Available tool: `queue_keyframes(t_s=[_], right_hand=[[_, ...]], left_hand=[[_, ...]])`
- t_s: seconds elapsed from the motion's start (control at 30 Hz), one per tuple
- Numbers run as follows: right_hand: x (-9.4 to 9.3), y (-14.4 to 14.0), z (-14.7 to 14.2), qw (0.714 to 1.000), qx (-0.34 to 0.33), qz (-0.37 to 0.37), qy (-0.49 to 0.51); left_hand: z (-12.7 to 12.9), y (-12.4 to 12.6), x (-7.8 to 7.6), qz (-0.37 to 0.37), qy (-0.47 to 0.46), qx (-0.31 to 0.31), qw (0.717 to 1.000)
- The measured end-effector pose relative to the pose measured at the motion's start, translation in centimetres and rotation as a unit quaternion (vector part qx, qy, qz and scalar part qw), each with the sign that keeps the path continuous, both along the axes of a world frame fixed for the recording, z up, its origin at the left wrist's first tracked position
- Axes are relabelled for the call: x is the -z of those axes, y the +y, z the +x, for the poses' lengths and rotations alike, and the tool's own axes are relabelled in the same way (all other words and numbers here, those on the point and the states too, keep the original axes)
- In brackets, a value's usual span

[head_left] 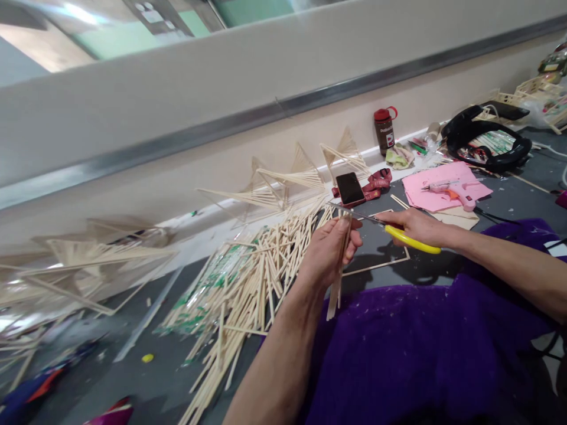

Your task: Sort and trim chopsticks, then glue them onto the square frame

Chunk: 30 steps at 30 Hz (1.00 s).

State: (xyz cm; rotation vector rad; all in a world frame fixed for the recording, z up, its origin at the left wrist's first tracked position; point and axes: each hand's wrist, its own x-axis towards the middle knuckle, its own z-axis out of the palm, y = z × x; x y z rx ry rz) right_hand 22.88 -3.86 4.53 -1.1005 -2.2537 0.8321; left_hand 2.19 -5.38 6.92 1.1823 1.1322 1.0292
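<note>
My left hand (328,249) grips a small bundle of thin wooden sticks (337,277), held roughly upright over my lap. My right hand (414,226) holds yellow-handled scissors (410,238); their metal blades (354,213) reach left to the top ends of the held sticks. A large loose pile of the same sticks (248,277) lies on the grey floor to the left of my left hand, partly on clear green-printed wrappers (208,289). Purple fabric (398,348) covers my lap below both hands.
Fan-shaped stick structures (292,177) stand along the wall; more lie blurred at the left (75,265). A phone (349,188), red strap, dark bottle (384,130), pink sheet with a pink glue gun (449,190), black headset (487,139) and flat stick frame (376,265) lie ahead.
</note>
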Motion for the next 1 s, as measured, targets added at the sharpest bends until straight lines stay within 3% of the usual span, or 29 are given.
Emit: queue_keyframes(t_s=[0.2,0.37,0.5,0.57,0.63,0.77,0.83,1.0], right_hand=[[0.4,0.1,0.2,1.000,0.025,-0.011,0.013],[0.4,0.1,0.2,0.999,0.039,-0.022,0.007],[0.4,0.0,0.1,0.998,0.047,-0.024,0.019],[0.4,-0.1,0.0,0.998,0.064,-0.008,0.014],[0.3,-0.3,-0.2,0.997,0.075,0.014,0.005],[0.2,-1.0,-0.9,0.996,0.080,0.030,0.003],[0.2,-1.3,-1.2,0.996,0.081,0.040,0.007],[0.5,-1.6,-1.5,0.996,0.077,0.050,0.009]], left_hand=[[-1.2,1.0,0.1,-0.058,0.001,-0.033,0.998],[-2.3,2.0,0.8,0.005,-0.008,-0.070,0.997],[-3.2,2.1,0.1,0.066,-0.019,-0.114,0.991],[-3.4,1.8,-0.4,0.121,0.033,-0.153,0.980],[-3.2,1.2,-0.7,0.199,0.140,-0.175,0.954],[-1.9,0.0,-0.4,0.341,0.357,-0.148,0.857],[-1.4,-0.3,-0.1,0.370,0.412,-0.146,0.820],[-1.4,-0.2,0.6,0.394,0.475,-0.166,0.769]])
